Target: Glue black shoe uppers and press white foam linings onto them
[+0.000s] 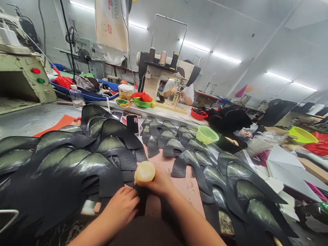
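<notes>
My right hand [160, 181] is wrapped round a yellowish, round-topped object [145, 172] near the middle, just above the pink work surface [191, 186]. Lower and to its left is my left hand [125, 204], its fingers bent together over dark material; whatever they grip is hidden. Black curved pieces [107, 177] with shiny greenish patches lie overlapped in a large pile on the left. More such pieces [188, 157] spread over the right side. A phone [132, 123] stands upright among the pieces beyond my hands.
A green basket [207, 135] sits behind the right pieces, near a red bowl [199, 113]. Farther back, a person [189, 92] works at a sewing machine [151, 73]. A clear bottle [77, 97] and a blue tray [97, 97] stand at the back left.
</notes>
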`<act>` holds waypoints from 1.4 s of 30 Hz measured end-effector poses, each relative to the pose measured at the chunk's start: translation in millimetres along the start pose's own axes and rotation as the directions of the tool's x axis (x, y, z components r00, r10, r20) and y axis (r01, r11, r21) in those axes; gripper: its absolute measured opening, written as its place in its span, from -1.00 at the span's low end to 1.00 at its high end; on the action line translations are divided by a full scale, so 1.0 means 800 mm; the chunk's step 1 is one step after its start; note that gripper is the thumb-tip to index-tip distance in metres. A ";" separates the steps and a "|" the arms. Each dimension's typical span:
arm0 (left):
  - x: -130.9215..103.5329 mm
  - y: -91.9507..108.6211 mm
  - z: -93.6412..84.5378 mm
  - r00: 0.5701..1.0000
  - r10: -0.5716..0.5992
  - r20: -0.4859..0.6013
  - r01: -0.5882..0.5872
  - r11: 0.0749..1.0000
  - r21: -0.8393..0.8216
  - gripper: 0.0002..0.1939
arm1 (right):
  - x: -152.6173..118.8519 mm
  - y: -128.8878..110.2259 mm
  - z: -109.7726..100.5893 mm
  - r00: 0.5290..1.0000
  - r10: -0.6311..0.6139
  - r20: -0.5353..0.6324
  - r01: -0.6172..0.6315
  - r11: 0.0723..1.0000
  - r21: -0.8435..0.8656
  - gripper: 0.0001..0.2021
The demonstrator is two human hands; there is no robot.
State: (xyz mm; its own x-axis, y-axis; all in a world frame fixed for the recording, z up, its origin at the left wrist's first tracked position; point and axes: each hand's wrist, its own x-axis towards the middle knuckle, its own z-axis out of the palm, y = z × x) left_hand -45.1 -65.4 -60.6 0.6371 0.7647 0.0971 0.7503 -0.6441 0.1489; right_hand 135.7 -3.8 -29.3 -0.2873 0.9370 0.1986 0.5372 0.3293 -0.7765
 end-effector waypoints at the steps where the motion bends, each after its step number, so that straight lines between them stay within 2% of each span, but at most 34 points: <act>1: 0.001 -0.001 0.000 1.000 0.004 -0.003 -0.004 1.000 0.006 -0.89 | 0.000 0.001 0.000 1.000 -0.018 0.019 0.017 1.000 0.019 -0.45; 3: 0.001 -0.002 0.001 1.000 0.017 -0.015 -0.017 1.000 0.004 -0.88 | 0.001 0.005 -0.006 0.996 0.071 -0.059 -0.071 0.997 -0.006 -0.45; 5: 0.001 -0.003 0.003 0.999 0.022 -0.031 -0.022 1.000 -0.006 -0.86 | 0.001 0.013 -0.015 0.966 0.185 -0.183 -0.200 0.978 -0.064 -0.48; 6: 0.001 -0.004 0.004 0.999 0.021 -0.036 -0.021 1.000 -0.009 -0.85 | 0.000 0.016 -0.020 0.965 0.185 -0.186 -0.201 0.977 -0.074 -0.48; 8: 0.001 -0.004 0.006 0.999 0.013 -0.035 -0.014 1.000 -0.007 -0.84 | -0.004 0.022 -0.027 0.996 0.077 -0.053 -0.079 0.996 -0.041 -0.48; 10: 0.002 -0.003 0.005 1.000 0.006 -0.019 -0.006 1.000 0.003 -0.86 | -0.007 0.027 -0.031 0.998 -0.027 0.065 0.026 1.000 0.015 -0.47; 11: 0.003 -0.003 0.004 1.000 0.004 -0.007 -0.004 1.000 0.009 -0.87 | -0.008 0.029 -0.033 0.999 -0.014 0.050 0.013 1.000 0.015 -0.46; 14: 0.005 -0.001 -0.001 1.000 -0.002 0.025 0.001 0.999 0.032 -0.91 | -0.008 0.034 -0.036 0.978 0.142 -0.156 -0.150 0.988 -0.037 -0.46; 15: 0.006 -0.001 -0.002 1.000 -0.002 0.029 0.000 0.999 0.036 -0.92 | -0.008 0.035 -0.037 0.976 0.151 -0.159 -0.159 0.987 -0.039 -0.46; 18: 0.006 0.001 -0.004 1.000 0.004 0.024 -0.005 0.999 0.035 -0.92 | -0.007 0.037 -0.042 0.998 0.018 0.056 -0.018 1.000 0.004 -0.47; 19: 0.006 0.001 -0.005 1.000 0.002 0.022 -0.003 0.999 0.038 -0.91 | -0.007 0.037 -0.044 0.996 -0.007 0.085 0.006 1.000 0.011 -0.47; 23: 0.006 0.002 -0.007 1.000 0.000 0.014 -0.001 0.998 0.061 -0.90 | -0.008 0.036 -0.058 0.989 0.114 -0.092 -0.119 0.992 -0.049 -0.48; 24: 0.006 0.003 -0.008 1.000 0.007 0.010 -0.008 0.998 0.058 -0.90 | -0.009 0.036 -0.062 0.991 0.115 -0.061 -0.118 0.992 -0.050 -0.48; 27: 0.007 0.003 -0.008 1.000 0.010 0.004 -0.010 0.999 0.047 -0.89 | -0.013 0.036 -0.072 0.988 0.053 0.142 -0.048 0.998 -0.034 -0.48; 28: 0.007 0.004 -0.009 1.000 0.003 0.007 -0.003 0.999 0.052 -0.89 | -0.014 0.037 -0.075 0.988 0.052 0.142 -0.048 0.998 -0.036 -0.48; 31: 0.010 0.006 -0.010 1.000 -0.011 0.021 0.009 0.996 0.084 -0.92 | -0.016 0.041 -0.082 0.996 0.091 -0.002 -0.091 0.995 -0.040 -0.47; 32: 0.011 0.006 -0.011 1.000 -0.012 0.026 0.010 0.996 0.091 -0.92 | -0.017 0.043 -0.084 0.996 0.093 0.011 -0.093 0.995 -0.035 -0.45; 35: 0.013 0.008 -0.015 0.999 -0.016 0.043 0.012 0.996 0.087 -0.91 | -0.020 0.047 -0.091 0.973 0.082 0.217 -0.076 0.996 -0.036 -0.40; 36: 0.013 0.009 -0.017 0.998 -0.019 0.052 0.015 0.996 0.084 -0.91 | -0.021 0.047 -0.093 0.967 0.086 0.240 -0.079 0.996 -0.040 -0.40; 40: 0.014 0.012 -0.022 0.996 -0.046 0.074 0.040 0.996 0.083 -0.90 | -0.026 0.048 -0.102 0.986 0.104 0.132 -0.105 0.994 0.004 -0.42; 42: 0.013 0.013 -0.022 0.996 -0.053 0.077 0.047 0.996 0.080 -0.90 | -0.029 0.049 -0.109 0.971 0.104 0.216 -0.111 0.994 0.019 -0.43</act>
State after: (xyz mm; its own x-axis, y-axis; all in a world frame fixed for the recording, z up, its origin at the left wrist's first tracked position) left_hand -33.7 -63.6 -40.3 0.6079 0.7939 0.0129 0.7912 -0.6070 0.0741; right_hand 232.4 -2.3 -12.1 -0.3938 0.9190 -0.0170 0.5507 0.2211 -0.8049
